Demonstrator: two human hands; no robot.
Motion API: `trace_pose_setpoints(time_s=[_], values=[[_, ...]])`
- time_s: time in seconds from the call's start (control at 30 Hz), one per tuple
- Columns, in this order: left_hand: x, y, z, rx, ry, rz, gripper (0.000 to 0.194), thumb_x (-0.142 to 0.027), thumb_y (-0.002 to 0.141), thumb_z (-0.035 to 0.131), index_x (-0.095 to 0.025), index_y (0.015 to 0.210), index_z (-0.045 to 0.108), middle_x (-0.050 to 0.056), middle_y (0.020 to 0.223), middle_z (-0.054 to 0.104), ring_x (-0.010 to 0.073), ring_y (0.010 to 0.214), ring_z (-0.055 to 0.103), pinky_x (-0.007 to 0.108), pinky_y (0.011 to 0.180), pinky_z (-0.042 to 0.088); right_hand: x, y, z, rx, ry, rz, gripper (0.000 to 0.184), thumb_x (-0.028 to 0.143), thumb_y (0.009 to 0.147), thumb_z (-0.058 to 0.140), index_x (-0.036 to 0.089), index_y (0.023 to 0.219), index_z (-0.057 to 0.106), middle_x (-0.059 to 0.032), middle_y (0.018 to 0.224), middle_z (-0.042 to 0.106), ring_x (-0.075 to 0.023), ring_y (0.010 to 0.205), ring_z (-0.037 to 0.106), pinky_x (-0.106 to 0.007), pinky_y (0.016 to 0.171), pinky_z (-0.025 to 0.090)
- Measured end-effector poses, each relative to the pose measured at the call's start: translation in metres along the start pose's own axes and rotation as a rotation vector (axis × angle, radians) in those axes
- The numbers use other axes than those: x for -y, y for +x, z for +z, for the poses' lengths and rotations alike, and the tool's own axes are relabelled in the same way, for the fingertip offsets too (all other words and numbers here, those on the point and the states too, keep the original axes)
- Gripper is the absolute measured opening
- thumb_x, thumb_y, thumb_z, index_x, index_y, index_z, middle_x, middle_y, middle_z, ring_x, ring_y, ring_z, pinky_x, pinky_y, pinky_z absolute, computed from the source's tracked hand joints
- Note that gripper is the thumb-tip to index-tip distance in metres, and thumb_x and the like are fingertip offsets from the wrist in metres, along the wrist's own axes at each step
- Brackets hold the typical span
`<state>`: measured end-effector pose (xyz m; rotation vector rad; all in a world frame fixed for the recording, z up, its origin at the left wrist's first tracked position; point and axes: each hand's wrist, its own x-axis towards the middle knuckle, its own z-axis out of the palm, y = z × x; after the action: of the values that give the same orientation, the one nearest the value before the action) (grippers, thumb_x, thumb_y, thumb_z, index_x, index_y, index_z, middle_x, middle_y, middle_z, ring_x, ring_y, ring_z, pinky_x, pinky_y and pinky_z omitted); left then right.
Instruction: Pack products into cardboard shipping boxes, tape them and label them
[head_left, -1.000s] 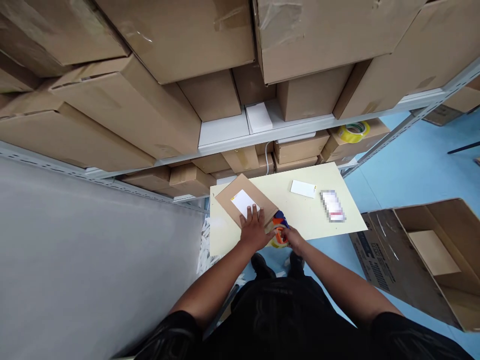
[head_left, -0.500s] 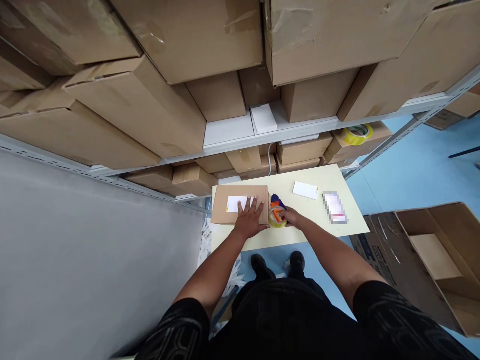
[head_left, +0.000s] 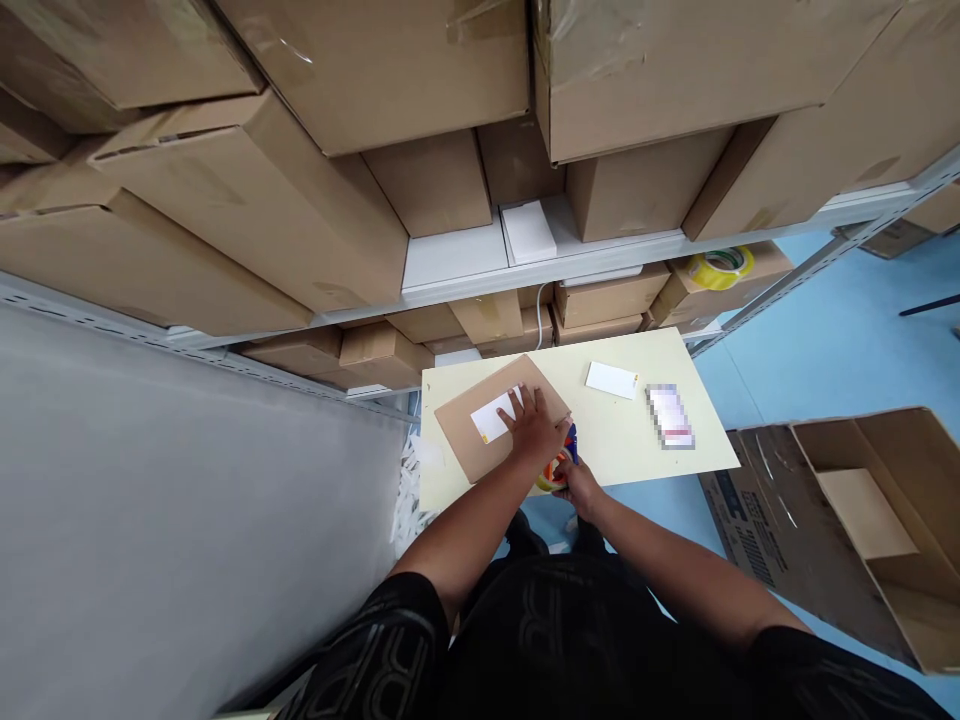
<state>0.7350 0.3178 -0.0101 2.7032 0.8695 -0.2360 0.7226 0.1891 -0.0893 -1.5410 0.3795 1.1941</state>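
Flat brown cardboard box on cream tabletop, far-L of my R hand, long axis near-L to far-R.
My L hand, nearer, splays on it, no grasp; R wraps round blue-orange tape dispenser.

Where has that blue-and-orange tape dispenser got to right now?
In the head view, the tape dispenser is in the right hand, near the front edge of the cream tabletop, just right of the cardboard box.
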Motion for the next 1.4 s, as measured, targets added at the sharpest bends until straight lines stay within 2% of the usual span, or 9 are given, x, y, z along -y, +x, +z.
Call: trace_pose_setpoints(time_s=[0.1,0.2,0.37,0.57,0.77,0.93,1.13,1.23,1.4], values=[[0.018,0.003,-0.019,0.159,-0.036,0.18,0.097,-0.074,0.088,0.054,-0.018,0.164,0.031,0.019,0.174,0.017,0.0459,0.16,0.008,0.073,0.122,0.014,0.032,0.016,-0.02,-0.008,-0.041,-0.01,0.034,0.031,0.076,0.063,0.025,0.108,0.056,0.0015,0.076,0.06,-0.0157,0.067,0.06,-0.026,0.06,0.053],[0.065,0.0,-0.037,0.33,-0.015,0.574,0.109,-0.08,0.077,0.064,-0.02,0.163,0.033,0.017,0.173,0.019,0.0407,0.16,0.014,0.063,0.127,0.015,0.07,0.036,-0.037,0.025,-0.117,-0.005,0.032,0.027,0.075,0.064,0.024,0.106,0.06,0.0003,0.076,0.061,-0.0158,0.067,0.059,-0.027,0.061,0.052],[0.134,-0.011,-0.039,0.253,0.133,0.955,0.108,-0.076,0.08,0.068,-0.018,0.164,0.032,0.019,0.173,0.018,0.0383,0.162,0.01,0.06,0.129,0.0,0.124,0.071,-0.037,0.082,-0.289,0.013,0.032,0.019,0.068,0.07,0.021,0.099,0.066,-0.0032,0.077,0.066,-0.0183,0.07,0.061,-0.03,0.063,0.052],[0.135,-0.013,-0.018,0.064,0.183,0.877,0.106,-0.074,0.085,0.064,-0.015,0.165,0.028,0.019,0.173,0.018,0.0371,0.162,0.008,0.061,0.129,-0.002,0.134,0.081,-0.021,0.086,-0.367,-0.053,0.041,0.018,0.063,0.069,0.023,0.104,0.064,-0.0017,0.078,0.066,-0.0187,0.071,0.061,-0.03,0.064,0.051],[0.112,-0.01,-0.015,0.009,0.126,0.69,0.102,-0.076,0.087,0.059,-0.018,0.165,0.03,0.015,0.173,0.02,0.0349,0.162,0.012,0.059,0.131,-0.001,0.051,0.021,-0.025,0.1,-0.337,-0.135,0.056,0.019,0.053,0.06,0.022,0.109,0.063,0.0,0.075,0.065,-0.0205,0.07,0.059,-0.03,0.062,0.05],[0.065,-0.012,-0.007,-0.026,0.071,0.43,0.097,-0.067,0.09,0.059,-0.017,0.166,0.024,0.017,0.174,0.015,0.0361,0.162,0.007,0.062,0.13,-0.001,-0.028,-0.025,-0.017,0.109,-0.255,-0.146,0.068,0.023,0.055,0.059,0.024,0.123,0.058,-0.0005,0.084,0.067,-0.0225,0.077,0.062,-0.03,0.064,0.052],[0.01,-0.009,-0.004,-0.06,-0.024,0.077,0.09,-0.061,0.092,0.059,-0.008,0.159,0.03,0.024,0.172,0.016,0.0413,0.162,0.002,0.067,0.128,0.006,-0.018,-0.012,-0.004,0.037,-0.132,-0.106,0.068,0.026,0.067,0.057,0.032,0.134,0.047,-0.0012,0.095,0.068,-0.0202,0.079,0.064,-0.026,0.058,0.051],[0.025,-0.009,-0.017,0.032,-0.046,0.149,0.081,-0.065,0.093,0.057,-0.014,0.153,0.042,0.02,0.172,0.02,0.0397,0.162,0.006,0.067,0.127,0.008,0.009,-0.003,-0.016,0.03,-0.181,-0.056,0.064,0.024,0.069,0.057,0.033,0.132,0.05,-0.0002,0.091,0.068,-0.0198,0.078,0.065,-0.026,0.06,0.051],[0.094,-0.013,-0.041,0.308,0.101,0.704,0.112,-0.077,0.074,0.072,-0.024,0.164,0.031,0.016,0.175,0.014,0.0417,0.161,0.009,0.065,0.127,0.003,0.064,0.021,-0.047,0.099,-0.306,0.008,0.052,0.018,0.063,0.065,0.028,0.114,0.063,0.0002,0.079,0.067,-0.017,0.069,0.061,-0.026,0.061,0.049]])
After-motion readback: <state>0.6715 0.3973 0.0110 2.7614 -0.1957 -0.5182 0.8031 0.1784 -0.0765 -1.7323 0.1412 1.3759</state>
